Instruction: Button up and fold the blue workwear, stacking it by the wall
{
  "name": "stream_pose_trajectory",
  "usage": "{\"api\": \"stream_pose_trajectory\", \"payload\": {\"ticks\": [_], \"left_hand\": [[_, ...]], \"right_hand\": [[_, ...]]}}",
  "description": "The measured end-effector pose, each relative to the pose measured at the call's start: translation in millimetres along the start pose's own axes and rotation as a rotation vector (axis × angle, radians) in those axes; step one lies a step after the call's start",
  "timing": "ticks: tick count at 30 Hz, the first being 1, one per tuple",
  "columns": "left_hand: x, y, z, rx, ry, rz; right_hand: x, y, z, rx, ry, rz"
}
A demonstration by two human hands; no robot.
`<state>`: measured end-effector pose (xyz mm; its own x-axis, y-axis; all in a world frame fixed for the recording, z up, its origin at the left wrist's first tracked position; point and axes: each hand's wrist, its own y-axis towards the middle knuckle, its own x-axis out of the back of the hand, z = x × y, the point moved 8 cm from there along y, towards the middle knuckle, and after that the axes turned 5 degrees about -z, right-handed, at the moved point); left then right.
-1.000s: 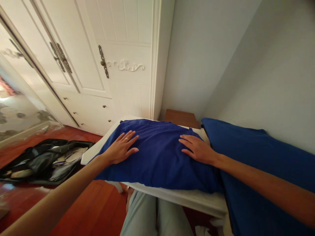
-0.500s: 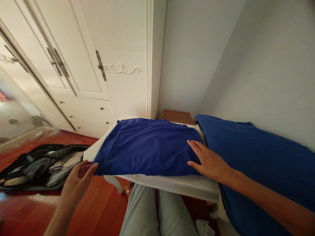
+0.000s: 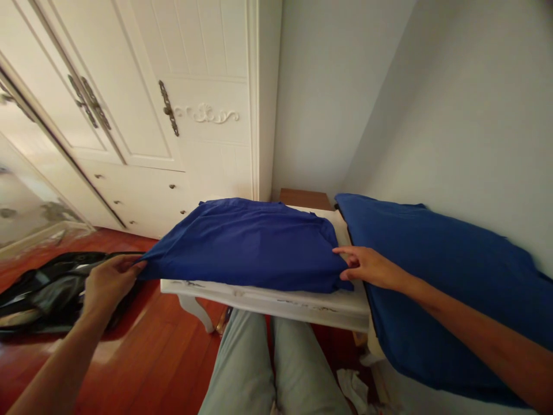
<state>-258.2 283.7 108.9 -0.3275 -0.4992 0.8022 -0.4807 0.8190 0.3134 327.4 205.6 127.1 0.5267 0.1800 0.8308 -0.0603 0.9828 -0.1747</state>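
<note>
A dark blue cloth (image 3: 250, 245), perhaps a folded garment, lies spread over a narrow white table (image 3: 254, 301) in front of my knees. Its near left corner is pinched between the thumb and fingers of my left hand (image 3: 110, 282) and drawn out beyond the table's left end. At the opposite end, my right hand (image 3: 374, 268) rests against the cloth's right edge, index finger stretched out and thumb apart below it. Small wrinkles run across the fabric near that edge.
To the right lies a large blue cushion-like piece (image 3: 432, 276) against the wall. An opened black suitcase (image 3: 52, 294) with clothes sits on the red wooden floor (image 3: 151, 351). A white wardrobe (image 3: 211, 57) stands behind. A crumpled white cloth (image 3: 352, 387) lies below the table.
My left hand has closed on the cloth's corner and pulled it left and slightly up, stretching it. My right hand's fingers have curled more at the right edge. The view has shifted slightly.
</note>
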Motion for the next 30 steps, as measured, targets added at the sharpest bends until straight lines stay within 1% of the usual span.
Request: {"api": "stream_pose_trajectory", "payload": {"ticks": [2,4,5,6,7,9,10,11,12,13,14,15,16,17,19,20,21,23,25,27,30], "left_hand": [[-3.5,6,2,0.017,0.019,0.063],[-7.6,4,1,0.017,0.039,0.125],[-6.1,1,-2,-0.002,0.051,0.117],[-1.4,-3,-9,-0.039,0.058,0.074],[6.1,-9,-20,-0.099,0.056,0.001],[23.7,-28,-55,-0.301,0.002,-0.167],[29.3,-41,-77,-0.429,-0.048,-0.216],[30.2,-54,-101,-0.563,-0.105,-0.215],[27.3,-67,-124,-0.687,-0.153,-0.186],[18.8,-79,-146,-0.803,-0.176,-0.114],[6.3,-90,-165,-0.912,-0.179,-0.024],[-9.0,-99,-180,-0.998,-0.161,0.070],[-27.5,-107,-190,-1.060,-0.117,0.174],[-46.6,-111,-195,-1.090,-0.062,0.266],[-81.5,-112,-191,-1.078,0.045,0.413],[-94.2,-110,-186,-1.061,0.078,0.454],[-103.3,-108,-180,-1.050,0.094,0.478],[-111.9,-105,-171,-1.053,0.092,0.493],[-112.9,-102,-165,-1.062,0.078,0.497],[-112.2,-101,-162,-1.059,0.058,0.523],[-110.4,-100,-161,-1.029,0.005,0.563]], "right_hand": [[6,-1,-4,-0.028,-0.019,-0.018],[8,-5,-10,-0.046,-0.079,-0.039],[7,-7,-11,-0.045,-0.127,-0.059],[7,-10,-10,-0.031,-0.187,-0.092],[8,-14,-6,0.001,-0.251,-0.145],[11,-22,15,0.132,-0.367,-0.306],[11,-28,32,0.231,-0.406,-0.392],[7,-34,52,0.344,-0.430,-0.459],[0,-39,71,0.456,-0.443,-0.500],[-10,-43,89,0.555,-0.452,-0.518],[-23,-45,103,0.631,-0.465,-0.515],[-38,-44,111,0.680,-0.483,-0.502],[-54,-42,115,0.707,-0.510,-0.483],[-70,-38,112,0.719,-0.547,-0.451],[-102,-29,92,0.708,-0.635,-0.358],[-112,-27,77,0.692,-0.672,-0.322],[-118,-25,61,0.665,-0.702,-0.307],[-120,-27,34,0.629,-0.730,-0.302],[-117,-33,18,0.625,-0.722,-0.294],[-113,-37,14,0.628,-0.698,-0.282],[-109,-37,20,0.582,-0.675,-0.264]]}}
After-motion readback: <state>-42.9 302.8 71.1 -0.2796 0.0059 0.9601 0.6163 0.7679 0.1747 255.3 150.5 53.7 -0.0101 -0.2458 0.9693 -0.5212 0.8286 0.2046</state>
